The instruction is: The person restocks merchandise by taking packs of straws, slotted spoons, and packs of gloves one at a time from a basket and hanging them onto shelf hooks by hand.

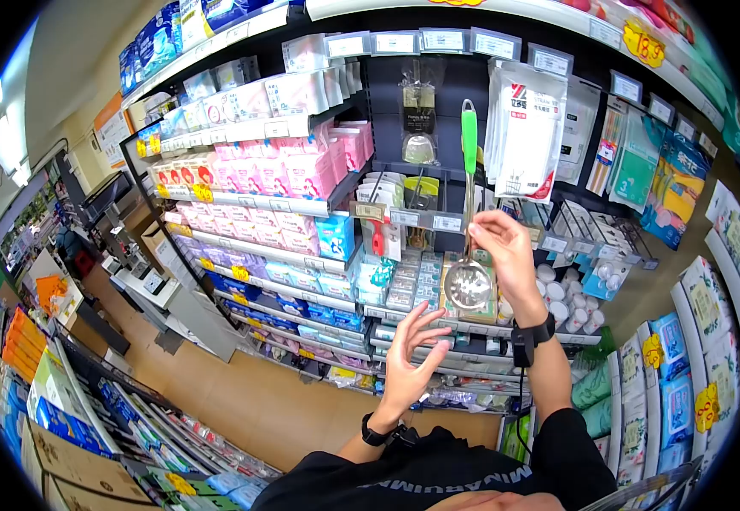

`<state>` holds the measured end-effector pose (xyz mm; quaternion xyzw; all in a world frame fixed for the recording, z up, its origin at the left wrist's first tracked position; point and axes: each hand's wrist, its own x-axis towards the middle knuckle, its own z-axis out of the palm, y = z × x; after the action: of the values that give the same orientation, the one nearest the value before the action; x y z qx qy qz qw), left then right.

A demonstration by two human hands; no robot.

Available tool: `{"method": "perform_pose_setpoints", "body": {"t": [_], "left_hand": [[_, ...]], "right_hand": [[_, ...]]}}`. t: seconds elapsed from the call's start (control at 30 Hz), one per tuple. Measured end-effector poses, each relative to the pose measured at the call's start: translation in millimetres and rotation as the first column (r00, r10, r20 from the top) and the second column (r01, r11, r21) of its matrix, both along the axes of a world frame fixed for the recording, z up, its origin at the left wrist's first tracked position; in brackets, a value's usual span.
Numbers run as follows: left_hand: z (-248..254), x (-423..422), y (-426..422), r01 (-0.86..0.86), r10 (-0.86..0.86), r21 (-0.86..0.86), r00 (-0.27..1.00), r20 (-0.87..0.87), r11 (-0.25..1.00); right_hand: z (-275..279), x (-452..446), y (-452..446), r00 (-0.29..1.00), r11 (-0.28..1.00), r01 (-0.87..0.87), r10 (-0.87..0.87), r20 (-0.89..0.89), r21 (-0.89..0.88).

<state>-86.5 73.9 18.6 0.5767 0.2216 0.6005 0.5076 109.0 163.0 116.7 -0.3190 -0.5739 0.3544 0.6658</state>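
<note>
My right hand (503, 247) pinches the metal shaft of a slotted skimmer spoon (469, 284) with a green handle. The spoon is upright, its round perforated bowl at the bottom and the handle pointing up. My left hand (412, 351) is beside and below the bowl, fingers spread, holding nothing and apart from the spoon. Behind the spoon, white packaged items (525, 128) hang from hooks at the upper right. A packaged utensil with a dark card (418, 111) hangs to the left of the handle.
Shelves of pink tissue packs (310, 175) stand to the left. White round jars or rolls (570, 298) sit right of my right hand. Blue wipe packs (676, 400) line the right shelf. A white counter (165, 294) stands at the far left beyond the tan floor (276, 409).
</note>
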Motion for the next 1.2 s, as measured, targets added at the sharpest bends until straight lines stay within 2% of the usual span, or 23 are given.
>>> {"method": "perform_pose_setpoints", "body": {"t": [0.17,0.27,0.4,0.67,0.87,1.2], "left_hand": [[-3.3,-13.0,40.6,0.016,-0.016,0.014,1.0,-0.024,1.0],[-7.7,-17.2,55.7,0.103,-0.103,0.004,0.994,-0.041,0.995],[-10.6,-22.7,77.8,0.13,-0.131,-0.024,0.989,-0.067,0.991],[-9.1,-29.9,108.1,0.142,-0.144,-0.034,0.987,-0.065,0.989],[-12.6,-29.3,120.4,0.18,-0.184,-0.041,0.975,-0.126,0.983],[-19.9,-37.7,130.5,0.163,-0.166,-0.054,0.985,-0.048,0.985]], "right_hand": [[26.9,-5.4,58.1,1.0,0.999,0.023,-0.023,-0.004,0.024],[40.0,-6.0,83.4,0.999,0.997,0.035,-0.036,0.023,0.065],[48.3,-1.4,108.6,0.997,0.993,0.066,-0.068,0.021,0.095],[58.1,5.5,127.1,0.991,0.985,0.129,-0.132,0.019,0.117],[56.3,5.0,138.1,0.989,0.981,0.14,-0.145,0.026,0.136],[61.2,7.7,162.0,0.982,0.979,0.179,-0.184,0.048,0.095]]}}
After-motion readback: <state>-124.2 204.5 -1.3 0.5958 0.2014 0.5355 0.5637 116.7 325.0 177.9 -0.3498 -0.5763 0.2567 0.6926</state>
